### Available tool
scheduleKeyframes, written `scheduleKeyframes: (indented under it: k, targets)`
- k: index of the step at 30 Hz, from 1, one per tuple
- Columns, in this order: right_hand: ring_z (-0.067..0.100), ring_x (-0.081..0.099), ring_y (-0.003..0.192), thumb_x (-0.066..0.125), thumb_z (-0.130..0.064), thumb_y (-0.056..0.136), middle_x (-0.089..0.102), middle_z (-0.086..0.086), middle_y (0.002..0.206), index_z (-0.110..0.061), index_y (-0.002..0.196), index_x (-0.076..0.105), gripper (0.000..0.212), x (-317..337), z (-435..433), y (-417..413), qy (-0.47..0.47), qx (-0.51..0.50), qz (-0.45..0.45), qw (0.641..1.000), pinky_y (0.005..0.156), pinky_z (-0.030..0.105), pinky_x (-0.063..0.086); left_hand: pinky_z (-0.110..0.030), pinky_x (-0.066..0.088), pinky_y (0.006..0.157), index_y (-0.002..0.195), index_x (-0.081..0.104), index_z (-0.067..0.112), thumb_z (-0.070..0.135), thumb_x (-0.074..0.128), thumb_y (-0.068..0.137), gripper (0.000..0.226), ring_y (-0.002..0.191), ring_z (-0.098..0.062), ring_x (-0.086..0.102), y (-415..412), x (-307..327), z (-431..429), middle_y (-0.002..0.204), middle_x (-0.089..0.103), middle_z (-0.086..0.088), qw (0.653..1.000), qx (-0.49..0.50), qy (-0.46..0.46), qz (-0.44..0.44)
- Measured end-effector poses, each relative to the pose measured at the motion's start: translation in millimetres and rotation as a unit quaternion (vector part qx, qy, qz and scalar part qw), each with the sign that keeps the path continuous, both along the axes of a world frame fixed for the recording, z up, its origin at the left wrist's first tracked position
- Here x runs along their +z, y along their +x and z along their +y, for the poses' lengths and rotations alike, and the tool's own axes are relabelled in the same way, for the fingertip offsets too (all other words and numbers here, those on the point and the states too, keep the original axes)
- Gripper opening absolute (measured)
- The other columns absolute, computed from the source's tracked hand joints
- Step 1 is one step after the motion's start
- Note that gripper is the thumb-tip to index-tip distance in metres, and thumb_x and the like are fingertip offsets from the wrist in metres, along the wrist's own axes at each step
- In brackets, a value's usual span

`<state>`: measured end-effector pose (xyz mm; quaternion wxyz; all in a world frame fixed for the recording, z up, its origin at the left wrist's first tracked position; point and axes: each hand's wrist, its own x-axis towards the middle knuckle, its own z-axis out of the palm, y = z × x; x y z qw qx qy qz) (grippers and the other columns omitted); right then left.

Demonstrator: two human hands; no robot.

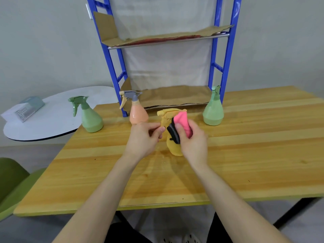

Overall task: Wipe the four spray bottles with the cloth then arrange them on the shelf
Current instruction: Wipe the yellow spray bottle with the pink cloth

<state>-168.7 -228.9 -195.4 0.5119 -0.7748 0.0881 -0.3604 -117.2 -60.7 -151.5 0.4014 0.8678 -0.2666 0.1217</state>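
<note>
1. Right now the yellow bottle (172, 149) stands upright near the middle of the wooden desk (245, 146). Every place below is told from this bottle.
2. The left hand (145, 137) is just left of the yellow bottle. Its fingers and thumb are bent, and they pinch the bottle at its thin neck, under the spray top.
3. The right hand (191, 141) is on the right side of the yellow bottle. It holds the cloth (183, 122) with curled fingers and presses it against the bottle's upper part.
4. The cloth is pink, with a black and grey part lower down. It covers the bottle's right shoulder, so only the spray top and the round bottom show.
5. The peach bottle (138, 114) stands just behind the yellow bottle and a bit to the left. It has a grey and tan spray top, and the left hand hides part of its base.
6. One green bottle (91, 118) stands well to the left of the yellow bottle, at the desk's far left corner.
7. The other green bottle (213, 113) stands behind and to the right of the yellow bottle, near the shelf's leg.
8. The blue shelf (226, 55) rises behind the yellow bottle. Brown cardboard (175, 97) lies on its two boards, and no bottles are on it.
9. Far left of the yellow bottle, off the desk, is a white round table (52, 123) with a small box (29, 107) on it.
</note>
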Motion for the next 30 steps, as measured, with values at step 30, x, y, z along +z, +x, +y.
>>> scheduleKeyframes:
  k: [30]
  targets:
    - [0.027, 0.064, 0.129, 0.062, -0.022, 0.107, 0.070, 0.003, 0.141, -0.020, 0.145, 0.064, 0.038, -20.9, -58.4, -17.7, -0.290, 0.084, 0.268, 0.915, 0.106, 0.031, 0.046, -0.050, 0.061, 0.080, 0.075, 0.076, 0.021, 0.029, 0.054, 0.101, 0.034, 0.063, -0.016, 0.067, -4.5, 37.8, 23.4, 0.062, 0.073, -0.005, 0.995, 0.012, 0.038, 0.094]
